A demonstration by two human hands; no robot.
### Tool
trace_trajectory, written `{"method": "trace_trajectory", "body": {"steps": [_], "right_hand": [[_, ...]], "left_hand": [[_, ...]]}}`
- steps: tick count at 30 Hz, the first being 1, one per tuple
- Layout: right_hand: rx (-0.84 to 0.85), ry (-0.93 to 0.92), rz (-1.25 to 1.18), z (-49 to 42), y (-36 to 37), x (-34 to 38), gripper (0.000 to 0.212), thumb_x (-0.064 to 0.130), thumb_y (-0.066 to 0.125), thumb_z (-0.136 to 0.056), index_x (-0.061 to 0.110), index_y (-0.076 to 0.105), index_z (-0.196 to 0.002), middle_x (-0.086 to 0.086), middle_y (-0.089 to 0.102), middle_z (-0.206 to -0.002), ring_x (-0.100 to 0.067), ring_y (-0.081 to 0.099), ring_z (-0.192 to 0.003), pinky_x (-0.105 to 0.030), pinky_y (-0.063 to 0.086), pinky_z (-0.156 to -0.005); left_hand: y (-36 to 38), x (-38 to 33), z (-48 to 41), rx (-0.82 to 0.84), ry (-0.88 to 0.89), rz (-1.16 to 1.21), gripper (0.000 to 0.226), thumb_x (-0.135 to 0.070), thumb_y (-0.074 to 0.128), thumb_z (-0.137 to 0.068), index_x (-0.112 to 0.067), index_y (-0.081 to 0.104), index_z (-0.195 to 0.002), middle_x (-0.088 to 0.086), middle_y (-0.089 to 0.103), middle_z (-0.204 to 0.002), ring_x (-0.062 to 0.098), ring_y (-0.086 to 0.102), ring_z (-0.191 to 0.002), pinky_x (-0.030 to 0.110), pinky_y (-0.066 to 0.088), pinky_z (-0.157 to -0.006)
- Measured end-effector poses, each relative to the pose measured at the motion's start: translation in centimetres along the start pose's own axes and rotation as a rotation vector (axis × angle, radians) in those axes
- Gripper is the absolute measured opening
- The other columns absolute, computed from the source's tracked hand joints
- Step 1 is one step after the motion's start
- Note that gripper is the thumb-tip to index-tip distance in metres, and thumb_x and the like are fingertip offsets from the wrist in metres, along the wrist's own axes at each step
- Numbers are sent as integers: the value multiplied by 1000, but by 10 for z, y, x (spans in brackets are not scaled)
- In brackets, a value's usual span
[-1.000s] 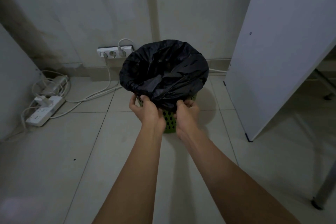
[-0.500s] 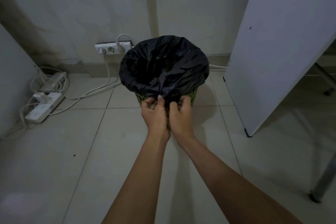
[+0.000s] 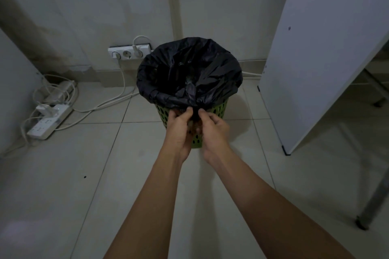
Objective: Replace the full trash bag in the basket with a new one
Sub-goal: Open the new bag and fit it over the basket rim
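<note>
Trash bag: front hem gathered to frame centre since earlier.
left hand: pinches that hem.
right hand: pinches it too.

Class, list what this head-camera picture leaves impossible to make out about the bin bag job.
Contents of the black trash bag: head view, dark folds hide them.
Near wall of the green basket: head view, left hand and right hand cover it.
Whether the bunched plastic they pinch is knotted: curled fingers and shadow hide it.
</note>
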State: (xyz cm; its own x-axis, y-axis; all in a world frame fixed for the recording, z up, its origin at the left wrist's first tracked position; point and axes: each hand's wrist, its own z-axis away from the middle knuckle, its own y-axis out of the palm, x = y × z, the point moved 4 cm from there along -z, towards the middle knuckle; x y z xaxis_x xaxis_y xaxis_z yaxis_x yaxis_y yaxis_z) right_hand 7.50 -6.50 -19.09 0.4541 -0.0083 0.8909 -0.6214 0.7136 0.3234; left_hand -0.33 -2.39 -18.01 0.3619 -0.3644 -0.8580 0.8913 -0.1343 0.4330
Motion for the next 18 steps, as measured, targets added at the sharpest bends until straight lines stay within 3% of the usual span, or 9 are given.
{"method": "trace_trajectory", "body": {"steps": [3, 4, 8, 11, 14, 18], "right_hand": [[30, -22, 52, -1, -5, 7, 14, 11, 73, -87, 9, 59, -87, -5, 66, -76, -15, 59, -64, -21, 49, -54], [29, -41, 82, -1, -6, 10, 20, 13, 73, -85, 7, 57, -96, -6, 68, -82, -16, 62, -69, -21, 51, -55], [30, -25, 37, -3, -10, 26, 45, 47, 68, -89, 17, 45, -113, -1, 65, -104, -15, 65, -86, -38, 55, -79], [10, -92, 94, -12, -12, 39, 45, 54, 66, -91, 20, 45, -113, 7, 61, -106, -11, 62, -96, -36, 54, -89], [26, -93, 112, -19, -8, 31, 34, 44, 63, -96, 11, 56, -97, -1, 66, -93, -18, 63, -87, -34, 53, -77], [60, 63, -136, -19, -1, 2, 25, 23, 60, -101, 14, 50, -81, -12, 62, -93, -23, 57, -88, -33, 51, -76]], "left_hand": [[2, 3, -3, -37, 39, -74, 37, -10, 56, -99, -19, 50, -134, 9, 70, -118, 26, 69, -102, 40, 58, -88], [1, 3, -4, -58, 52, -93, 38, -10, 58, -98, -19, 50, -134, 9, 69, -121, 27, 68, -108, 45, 56, -96], [2, 6, -3, -108, 96, -66, 41, -13, 63, -96, -24, 49, -133, 4, 68, -125, 26, 66, -115, 51, 51, -103], [3, 4, -2, -120, 129, 8, 48, -14, 61, -99, -30, 44, -140, 3, 63, -135, 25, 64, -119, 50, 51, -104], [0, 1, -4, -174, 142, 109, 43, -13, 56, -102, -26, 43, -141, 7, 61, -137, 29, 66, -116, 48, 57, -95], [-1, 0, -3, -230, 93, 272, 29, -14, 46, -106, -17, 42, -135, 18, 62, -127, 31, 71, -98, 43, 63, -81]]}}
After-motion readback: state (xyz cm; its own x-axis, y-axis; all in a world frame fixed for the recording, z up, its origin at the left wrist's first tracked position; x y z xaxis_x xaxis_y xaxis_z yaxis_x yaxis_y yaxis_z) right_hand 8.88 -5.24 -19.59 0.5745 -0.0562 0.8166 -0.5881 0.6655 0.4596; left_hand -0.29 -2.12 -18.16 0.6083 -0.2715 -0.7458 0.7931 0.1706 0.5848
